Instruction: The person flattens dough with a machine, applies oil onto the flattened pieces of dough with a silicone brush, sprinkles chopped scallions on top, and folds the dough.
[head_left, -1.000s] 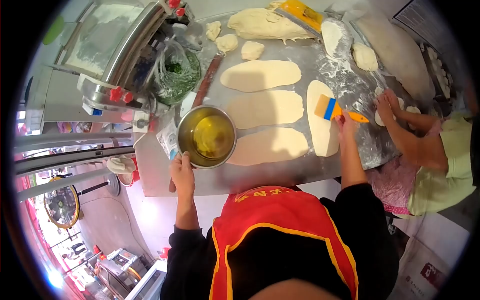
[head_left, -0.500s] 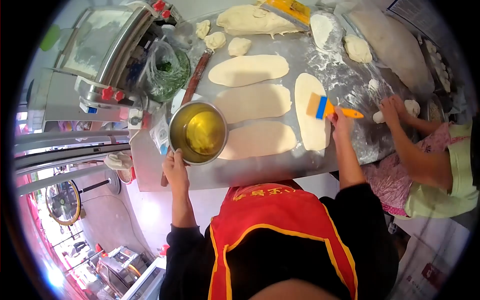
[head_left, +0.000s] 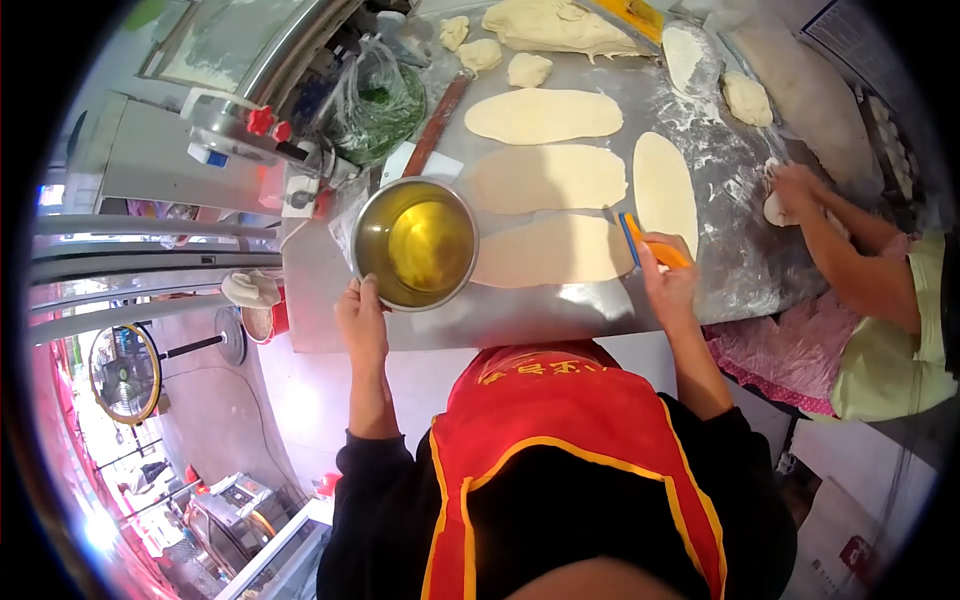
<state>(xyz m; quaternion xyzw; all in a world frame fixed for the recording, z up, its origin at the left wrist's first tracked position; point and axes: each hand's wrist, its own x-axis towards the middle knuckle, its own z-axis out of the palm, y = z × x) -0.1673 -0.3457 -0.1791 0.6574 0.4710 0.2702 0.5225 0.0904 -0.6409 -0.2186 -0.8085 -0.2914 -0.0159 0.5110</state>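
Observation:
My left hand (head_left: 362,315) grips the near rim of a round metal bowl (head_left: 366,262) with clear yellow oil (head_left: 425,240) in it. The bowl is at the left side of the table. My right hand (head_left: 672,280) is closed around the orange handle of a flat brush (head_left: 655,250) with a blue band. The brush is edge-on beside the right end of the nearest dough sheet (head_left: 550,254); whether it touches cannot be told. A middle dough sheet (head_left: 550,180) and a far one (head_left: 545,116) lie behind. Another sheet (head_left: 664,185) lies lengthwise to the right.
A person's hands (head_left: 797,192) work dough at the right of the metal table (head_left: 590,313). A rolling pin (head_left: 440,125) lies behind the bowl, near a bag of chopped greens (head_left: 380,110). A large dough mass (head_left: 560,28) and flour (head_left: 690,60) are at the back.
My right hand moved the brush off the right-hand sheet, nearer to me and left, turning it edge-on. The view shifted. The other person's hands moved on the dough.

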